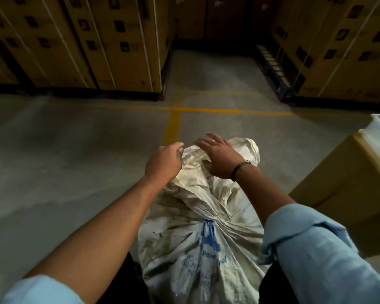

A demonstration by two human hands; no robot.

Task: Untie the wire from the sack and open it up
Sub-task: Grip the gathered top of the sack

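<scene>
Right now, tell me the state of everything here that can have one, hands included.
sack: lying on the floor, neck cinched shut, top crumpled
blue tie: knotted around the sack's neck, not yet undone
left hand: closed, pinching the sack's top edge
right hand: open, fingers spread over the sack's top
cardboard box: beside the sack on the right, tilted

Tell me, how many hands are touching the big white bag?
2. The left hand pinches the sack at its top left edge. The right hand lies spread open on the top folds, beside it. No other hands show.
</scene>
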